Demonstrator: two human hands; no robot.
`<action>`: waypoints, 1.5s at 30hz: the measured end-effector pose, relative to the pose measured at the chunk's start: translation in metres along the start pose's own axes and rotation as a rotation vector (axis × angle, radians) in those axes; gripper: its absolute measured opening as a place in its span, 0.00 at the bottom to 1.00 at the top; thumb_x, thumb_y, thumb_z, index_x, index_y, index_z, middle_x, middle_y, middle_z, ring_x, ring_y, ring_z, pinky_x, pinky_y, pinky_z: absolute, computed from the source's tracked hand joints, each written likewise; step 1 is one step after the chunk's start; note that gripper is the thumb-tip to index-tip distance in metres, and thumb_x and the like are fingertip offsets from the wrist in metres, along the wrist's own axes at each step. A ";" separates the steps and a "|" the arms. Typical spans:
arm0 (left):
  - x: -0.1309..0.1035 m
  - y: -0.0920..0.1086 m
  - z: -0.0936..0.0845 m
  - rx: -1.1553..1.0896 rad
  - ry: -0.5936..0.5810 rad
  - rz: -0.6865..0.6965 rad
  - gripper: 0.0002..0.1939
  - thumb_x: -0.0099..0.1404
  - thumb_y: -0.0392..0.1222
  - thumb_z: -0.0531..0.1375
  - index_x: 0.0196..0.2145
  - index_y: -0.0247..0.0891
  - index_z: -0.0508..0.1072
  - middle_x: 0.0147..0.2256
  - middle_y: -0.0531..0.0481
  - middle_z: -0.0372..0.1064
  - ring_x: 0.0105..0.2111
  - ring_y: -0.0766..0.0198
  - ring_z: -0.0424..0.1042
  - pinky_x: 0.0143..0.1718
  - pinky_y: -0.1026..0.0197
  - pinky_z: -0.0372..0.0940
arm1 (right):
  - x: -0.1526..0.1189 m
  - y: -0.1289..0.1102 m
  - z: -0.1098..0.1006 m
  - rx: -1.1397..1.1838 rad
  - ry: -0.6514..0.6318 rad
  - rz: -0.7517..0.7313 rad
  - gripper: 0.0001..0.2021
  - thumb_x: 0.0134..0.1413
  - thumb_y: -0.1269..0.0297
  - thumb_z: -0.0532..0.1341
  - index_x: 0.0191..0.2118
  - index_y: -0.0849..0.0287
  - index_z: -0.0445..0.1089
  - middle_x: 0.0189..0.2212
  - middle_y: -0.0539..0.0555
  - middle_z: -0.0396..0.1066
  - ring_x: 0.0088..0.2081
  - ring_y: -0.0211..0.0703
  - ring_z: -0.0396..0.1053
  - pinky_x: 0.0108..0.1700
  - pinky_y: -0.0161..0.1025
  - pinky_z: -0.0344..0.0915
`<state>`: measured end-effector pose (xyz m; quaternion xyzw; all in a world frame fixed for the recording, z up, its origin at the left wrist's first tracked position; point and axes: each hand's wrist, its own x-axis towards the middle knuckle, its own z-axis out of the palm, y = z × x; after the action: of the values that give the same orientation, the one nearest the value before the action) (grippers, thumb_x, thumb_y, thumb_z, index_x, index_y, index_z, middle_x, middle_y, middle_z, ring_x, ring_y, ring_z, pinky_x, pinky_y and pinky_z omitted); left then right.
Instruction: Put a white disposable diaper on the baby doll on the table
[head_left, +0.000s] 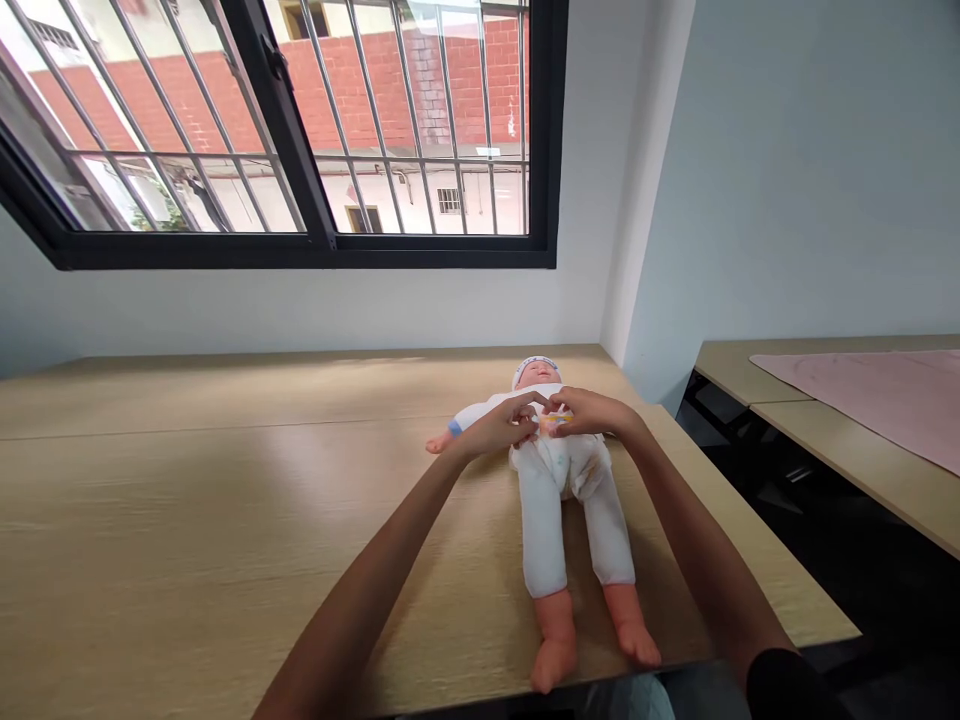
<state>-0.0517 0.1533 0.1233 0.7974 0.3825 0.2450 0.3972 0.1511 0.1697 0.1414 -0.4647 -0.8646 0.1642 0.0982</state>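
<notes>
A baby doll [541, 570] lies on its back on the wooden table [225, 540], its head in a white cap toward the wall and its feet toward me. A white diaper [564, 462] is around its hips, over white leggings, with a coloured band at the waist. My left hand [501, 422] has its fingers curled onto the diaper's waist from the left. From the right, my right hand [589, 412] pinches the same waistband near its middle. The two hands almost touch, and their fingers partly hide the band and the doll's belly.
A barred window [420, 130] with a dark frame is in the wall [337, 310] behind the table. Off to the right, across a dark gap, stands another table [832, 440] with a pink mat [877, 395] on it. The table's right edge runs close to my right forearm.
</notes>
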 end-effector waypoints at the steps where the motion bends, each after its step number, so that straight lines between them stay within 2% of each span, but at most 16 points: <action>1: 0.001 0.000 0.003 0.026 0.015 0.012 0.17 0.59 0.37 0.53 0.47 0.43 0.67 0.25 0.57 0.62 0.24 0.69 0.62 0.26 0.67 0.59 | 0.002 0.001 0.001 -0.005 0.020 -0.003 0.16 0.49 0.63 0.66 0.46 0.56 0.71 0.47 0.55 0.71 0.48 0.50 0.68 0.46 0.39 0.64; 5: 0.005 0.000 0.014 0.115 0.105 0.085 0.14 0.62 0.39 0.53 0.46 0.41 0.69 0.29 0.54 0.64 0.29 0.67 0.63 0.31 0.66 0.60 | 0.004 0.003 0.004 -0.026 0.039 -0.017 0.10 0.48 0.62 0.66 0.39 0.55 0.72 0.41 0.53 0.72 0.43 0.49 0.69 0.40 0.39 0.63; 9: 0.007 -0.003 0.021 0.190 0.145 0.116 0.17 0.65 0.44 0.54 0.51 0.43 0.68 0.34 0.52 0.66 0.31 0.66 0.64 0.33 0.64 0.60 | 0.001 -0.001 0.002 -0.047 0.019 -0.033 0.09 0.50 0.63 0.65 0.38 0.56 0.71 0.40 0.52 0.71 0.40 0.47 0.68 0.37 0.38 0.62; 13: 0.006 -0.002 0.023 0.210 0.165 0.078 0.15 0.64 0.48 0.56 0.47 0.42 0.69 0.32 0.53 0.64 0.28 0.67 0.62 0.30 0.64 0.59 | -0.001 0.002 -0.004 0.037 -0.006 -0.061 0.12 0.51 0.67 0.64 0.43 0.59 0.72 0.45 0.55 0.72 0.45 0.47 0.69 0.43 0.37 0.64; 17: 0.006 0.002 0.023 0.204 0.193 0.026 0.15 0.61 0.51 0.59 0.42 0.41 0.68 0.31 0.54 0.63 0.27 0.68 0.61 0.28 0.65 0.58 | -0.009 0.021 -0.020 0.178 -0.038 -0.028 0.15 0.52 0.69 0.63 0.48 0.58 0.71 0.48 0.55 0.73 0.48 0.47 0.70 0.48 0.39 0.65; 23: 0.008 -0.003 0.025 0.155 0.235 0.011 0.15 0.58 0.50 0.62 0.40 0.40 0.69 0.33 0.53 0.64 0.28 0.67 0.62 0.29 0.65 0.58 | -0.025 0.039 -0.039 0.201 0.045 0.089 0.16 0.48 0.70 0.66 0.45 0.61 0.74 0.46 0.56 0.74 0.47 0.46 0.70 0.45 0.36 0.65; 28: 0.009 0.002 0.025 0.145 0.270 0.012 0.15 0.55 0.51 0.64 0.31 0.37 0.68 0.30 0.54 0.65 0.27 0.67 0.61 0.29 0.64 0.56 | -0.016 0.029 -0.033 0.114 0.059 0.066 0.09 0.45 0.70 0.66 0.37 0.61 0.77 0.34 0.53 0.74 0.38 0.43 0.71 0.37 0.34 0.62; 32: 0.007 0.008 0.022 0.163 0.258 -0.011 0.14 0.58 0.52 0.60 0.28 0.37 0.66 0.25 0.54 0.63 0.25 0.66 0.60 0.27 0.64 0.54 | -0.006 0.019 -0.021 0.134 0.028 0.008 0.07 0.44 0.69 0.66 0.33 0.60 0.77 0.28 0.50 0.72 0.33 0.39 0.69 0.31 0.32 0.59; 38: 0.004 0.011 0.020 0.242 0.213 -0.004 0.10 0.58 0.47 0.60 0.30 0.37 0.69 0.32 0.50 0.68 0.31 0.62 0.67 0.32 0.60 0.61 | -0.002 0.019 -0.012 0.163 -0.042 0.027 0.05 0.44 0.70 0.66 0.32 0.61 0.74 0.29 0.51 0.73 0.33 0.39 0.69 0.30 0.31 0.58; 45: 0.004 0.011 0.022 0.283 0.212 0.015 0.10 0.60 0.48 0.59 0.33 0.39 0.68 0.34 0.50 0.67 0.33 0.61 0.67 0.33 0.60 0.61 | 0.001 0.022 -0.012 0.156 -0.044 0.013 0.06 0.44 0.68 0.67 0.32 0.61 0.75 0.29 0.51 0.74 0.32 0.40 0.69 0.30 0.32 0.59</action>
<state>-0.0296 0.1422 0.1196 0.8178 0.4470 0.2745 0.2367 0.1714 0.1838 0.1442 -0.4577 -0.8479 0.2419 0.1142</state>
